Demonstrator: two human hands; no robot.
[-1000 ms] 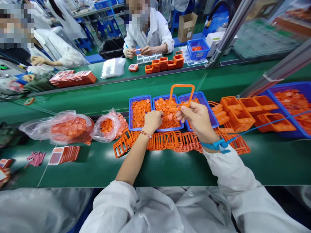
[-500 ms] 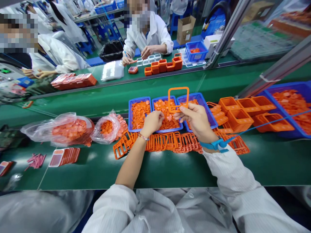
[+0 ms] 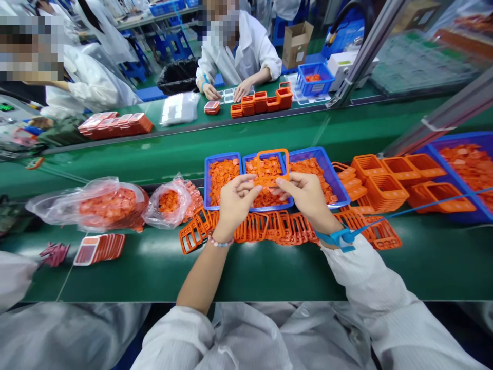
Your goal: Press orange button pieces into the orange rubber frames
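An orange frame (image 3: 287, 163) is held upright over the middle blue tray (image 3: 269, 207). My right hand (image 3: 307, 198) pinches its lower right corner. My left hand (image 3: 238, 203) is closed at the frame's lower left, thumb and fingers near its bottom edge; whether a small piece is between them is hard to tell. Small orange pieces (image 3: 223, 177) fill the left blue tray (image 3: 207, 182), and more lie in the right blue tray (image 3: 323, 159). Below the trays runs a row of overlapping orange frames (image 3: 252, 227).
Plastic bags of orange parts (image 3: 110, 203) and a stack of framed pieces (image 3: 100, 249) lie left. Stacked orange frames (image 3: 385, 192) and a large blue bin (image 3: 442, 164) stand right. Across the belt, a person in white (image 3: 241, 51) handles pale frames.
My left hand has risen from the tray to the frame's lower left. The frame has moved slightly left and down with my right hand. At the far left, a white sleeve has come into view.
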